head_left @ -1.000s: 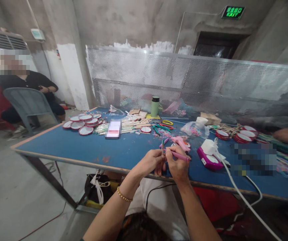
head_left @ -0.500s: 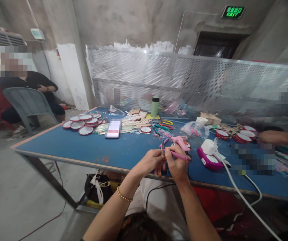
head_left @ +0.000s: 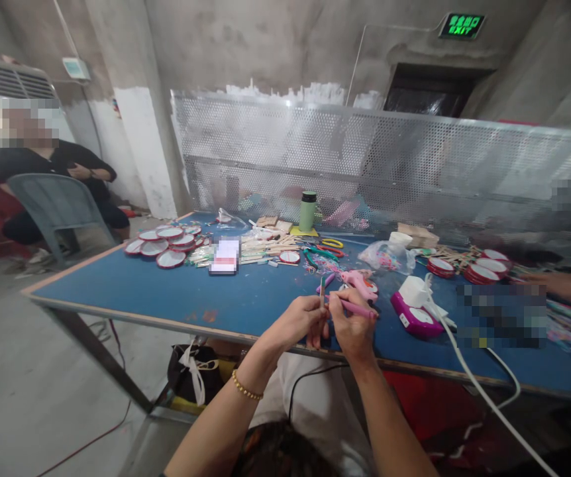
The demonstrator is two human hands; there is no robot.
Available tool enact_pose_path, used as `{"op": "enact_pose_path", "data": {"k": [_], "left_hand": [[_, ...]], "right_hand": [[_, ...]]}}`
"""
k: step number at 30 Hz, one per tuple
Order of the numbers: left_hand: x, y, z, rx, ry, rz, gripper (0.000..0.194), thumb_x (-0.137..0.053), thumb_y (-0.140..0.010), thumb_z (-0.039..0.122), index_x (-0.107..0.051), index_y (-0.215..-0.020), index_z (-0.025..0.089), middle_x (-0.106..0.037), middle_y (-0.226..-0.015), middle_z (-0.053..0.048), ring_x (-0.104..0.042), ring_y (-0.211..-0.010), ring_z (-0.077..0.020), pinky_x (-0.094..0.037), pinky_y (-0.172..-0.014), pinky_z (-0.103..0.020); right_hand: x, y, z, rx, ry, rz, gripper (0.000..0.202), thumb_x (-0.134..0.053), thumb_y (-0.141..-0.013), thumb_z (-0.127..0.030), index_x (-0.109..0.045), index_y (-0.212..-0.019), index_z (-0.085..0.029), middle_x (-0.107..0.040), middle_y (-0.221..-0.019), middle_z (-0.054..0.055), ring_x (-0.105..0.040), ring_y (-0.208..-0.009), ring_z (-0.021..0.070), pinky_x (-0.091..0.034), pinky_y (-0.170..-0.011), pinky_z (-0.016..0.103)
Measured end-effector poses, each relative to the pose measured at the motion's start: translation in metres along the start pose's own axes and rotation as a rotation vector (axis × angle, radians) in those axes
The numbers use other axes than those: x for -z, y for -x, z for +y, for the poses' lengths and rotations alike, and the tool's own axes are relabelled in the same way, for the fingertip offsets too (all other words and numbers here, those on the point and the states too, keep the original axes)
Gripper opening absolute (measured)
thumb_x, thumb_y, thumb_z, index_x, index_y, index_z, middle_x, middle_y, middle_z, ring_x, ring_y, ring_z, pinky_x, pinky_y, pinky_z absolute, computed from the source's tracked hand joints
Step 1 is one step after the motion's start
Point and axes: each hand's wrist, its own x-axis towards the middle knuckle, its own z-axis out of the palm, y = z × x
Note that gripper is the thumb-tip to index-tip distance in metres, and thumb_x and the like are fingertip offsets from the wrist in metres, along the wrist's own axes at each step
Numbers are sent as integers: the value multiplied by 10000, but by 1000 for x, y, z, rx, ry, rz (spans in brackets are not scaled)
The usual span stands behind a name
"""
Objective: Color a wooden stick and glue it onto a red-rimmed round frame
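My left hand (head_left: 301,319) is closed around a thin stick (head_left: 322,290) that stands upright, with a greenish tip. Close beside it, my right hand (head_left: 354,332) grips a pink pen-like tool (head_left: 359,309). The tool's near end meets the stick or comes very close; which one I cannot tell. Both hands are over the front edge of the blue table (head_left: 166,301). Just beyond them lie a pink glue gun (head_left: 360,283) and a purple-handled tool (head_left: 325,282).
Round red-rimmed drums (head_left: 170,258) lie piled at left, more (head_left: 484,269) at right. A phone (head_left: 224,256), sticks (head_left: 270,246), scissors (head_left: 332,243) and a green bottle (head_left: 307,212) stand behind. A purple power strip (head_left: 417,317) trails a white cable. A co-worker's hand (head_left: 554,286) is at right.
My hands hold almost the same place, the stick showing slightly differently. The co-worker's hand on the right has shifted lower and blurs. The seated person at left has moved a hand slightly.
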Motion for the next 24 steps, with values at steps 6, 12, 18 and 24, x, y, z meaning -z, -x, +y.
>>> {"op": "enact_pose_path", "data": {"k": [6,12,18,24], "left_hand": [[0,0,1,-2,3,-15,296,-506,-835,434,-497,-738,154,-569,-554,2,-510,-362,-87,-379,-352,-178],[0,0,3,-11,1,-18,338,-511,-835,477,-489,-715,162,-538,-499,15,-494,-346,-90,-360,-345,-177],[0,-1,2,-9,-10,-10,327,-521,-818,465,-498,-706,159,-554,-515,8,-500,-348,-91,-371,-345,-181],[0,0,2,-12,18,-5,359,-533,-817,509,-495,-737,161,-559,-512,13,-497,-345,-89,-361,-342,-176]], "right_hand": [[0,0,0,-7,28,-4,217,-537,-876,-250,-564,-667,-203,-585,-592,-20,-542,-559,135,-447,-575,266],[0,1,2,-19,-1,4,220,-542,-883,-261,-568,-672,-200,-584,-601,-19,-546,-568,138,-450,-574,267],[0,-1,0,9,33,1,218,-538,-876,-249,-562,-664,-203,-578,-585,-23,-536,-550,132,-440,-562,263],[-1,1,1,-53,-34,7,214,-540,-880,-266,-568,-678,-201,-585,-604,-17,-554,-567,138,-458,-564,268]]}}
